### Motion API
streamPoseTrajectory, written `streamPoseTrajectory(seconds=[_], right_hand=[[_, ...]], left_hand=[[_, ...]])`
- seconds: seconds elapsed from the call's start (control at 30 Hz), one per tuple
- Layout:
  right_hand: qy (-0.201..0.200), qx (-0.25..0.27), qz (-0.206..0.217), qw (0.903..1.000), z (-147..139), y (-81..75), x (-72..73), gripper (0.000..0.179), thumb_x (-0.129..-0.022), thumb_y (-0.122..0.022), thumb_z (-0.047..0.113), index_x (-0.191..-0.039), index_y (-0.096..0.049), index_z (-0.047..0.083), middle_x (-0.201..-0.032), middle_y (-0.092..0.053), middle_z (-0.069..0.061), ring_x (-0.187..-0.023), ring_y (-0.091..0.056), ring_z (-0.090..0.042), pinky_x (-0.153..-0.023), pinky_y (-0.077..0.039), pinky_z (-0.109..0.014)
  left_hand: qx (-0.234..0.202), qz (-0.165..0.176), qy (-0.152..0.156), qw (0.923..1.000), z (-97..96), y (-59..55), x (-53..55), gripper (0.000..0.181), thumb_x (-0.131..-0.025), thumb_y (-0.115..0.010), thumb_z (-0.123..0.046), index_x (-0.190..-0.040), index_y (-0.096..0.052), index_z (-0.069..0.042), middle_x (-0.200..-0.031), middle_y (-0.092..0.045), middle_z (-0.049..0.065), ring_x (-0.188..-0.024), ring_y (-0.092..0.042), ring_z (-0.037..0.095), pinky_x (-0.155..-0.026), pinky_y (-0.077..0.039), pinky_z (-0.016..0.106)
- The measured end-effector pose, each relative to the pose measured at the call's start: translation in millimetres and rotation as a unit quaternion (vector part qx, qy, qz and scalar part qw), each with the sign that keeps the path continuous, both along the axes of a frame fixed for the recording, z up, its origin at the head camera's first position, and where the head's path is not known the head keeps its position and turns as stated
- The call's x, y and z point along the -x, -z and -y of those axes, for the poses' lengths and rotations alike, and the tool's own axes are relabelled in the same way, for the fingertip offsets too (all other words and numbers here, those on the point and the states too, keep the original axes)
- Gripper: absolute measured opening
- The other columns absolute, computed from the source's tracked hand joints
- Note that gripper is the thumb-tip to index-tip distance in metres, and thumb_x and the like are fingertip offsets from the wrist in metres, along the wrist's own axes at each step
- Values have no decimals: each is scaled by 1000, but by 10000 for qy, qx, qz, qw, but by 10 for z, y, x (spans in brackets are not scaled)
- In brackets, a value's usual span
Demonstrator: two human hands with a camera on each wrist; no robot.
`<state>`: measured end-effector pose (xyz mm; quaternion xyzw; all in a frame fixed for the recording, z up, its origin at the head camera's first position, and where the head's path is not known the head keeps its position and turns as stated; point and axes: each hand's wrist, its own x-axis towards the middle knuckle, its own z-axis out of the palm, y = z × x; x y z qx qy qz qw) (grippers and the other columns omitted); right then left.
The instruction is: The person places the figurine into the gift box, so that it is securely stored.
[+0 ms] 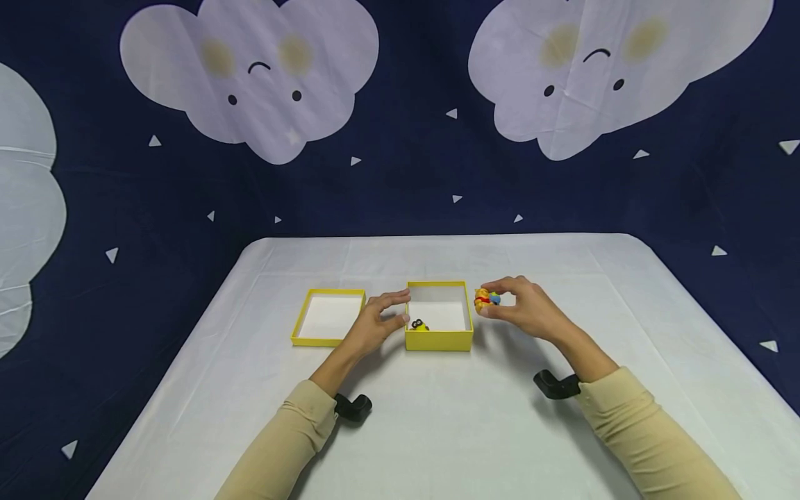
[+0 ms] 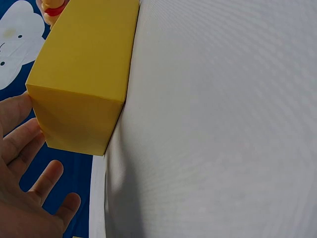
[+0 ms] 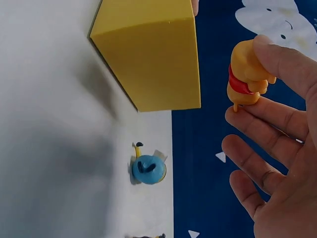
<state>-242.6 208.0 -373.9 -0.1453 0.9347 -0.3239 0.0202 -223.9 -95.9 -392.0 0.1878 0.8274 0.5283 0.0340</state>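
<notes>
My right hand (image 1: 525, 305) pinches a Winnie-the-Pooh figurine (image 3: 242, 74), orange-yellow with a red shirt, between thumb and fingertips. It is held up just right of an open yellow box (image 1: 439, 341). My left hand (image 1: 373, 325) touches the box's left side with its fingers spread and loosely extended. Inside the box, at its front left corner, shows a small yellow figurine (image 1: 420, 325) with round dark-rimmed eyes. A blue-and-yellow figurine (image 3: 148, 169) stands on the table beyond the box's right side; in the head view it is partly hidden by the right hand.
The yellow-rimmed, white-lined box lid (image 1: 329, 316) lies left of the box, close to my left wrist. Another small object (image 3: 157, 236) is cut off at the right wrist view's bottom edge. A white cloth covers the table (image 1: 437, 417); a dark blue cloud-printed curtain (image 1: 412, 187) hangs behind.
</notes>
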Motion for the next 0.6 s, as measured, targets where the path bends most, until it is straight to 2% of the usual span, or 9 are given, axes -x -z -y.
streamPoseTrajectory(seconds=[0.1,0.33,0.6], right_hand=[[-73,58,-34,10000,41,-3,5,60,-79,-70,51,-127,-60,18,-123,-59,-16,-115,-51,-34,-86,-44,-46],[-101,-38,-55,9999,118,3,14,56,-79,-71,48,-127,-60,20,-123,-60,-15,-115,-52,-34,-86,-43,-47],[-319,59,-241,9992,180,36,33,53,-80,-72,45,-125,-62,19,-119,-62,-15,-113,-53,-35,-88,-44,-48]], left_hand=[[35,-39,-4,10000,1,20,15,40,-91,-60,-8,-130,-54,-1,-144,-47,10,-130,-37,30,-112,-27,55],[-60,-156,-127,9998,25,334,210,42,-91,-62,-14,-131,-55,-5,-144,-49,1,-131,-36,26,-113,-28,53],[-23,-277,-127,9995,40,366,224,41,-91,-63,-17,-130,-57,-8,-142,-50,-5,-128,-39,22,-111,-31,51]])
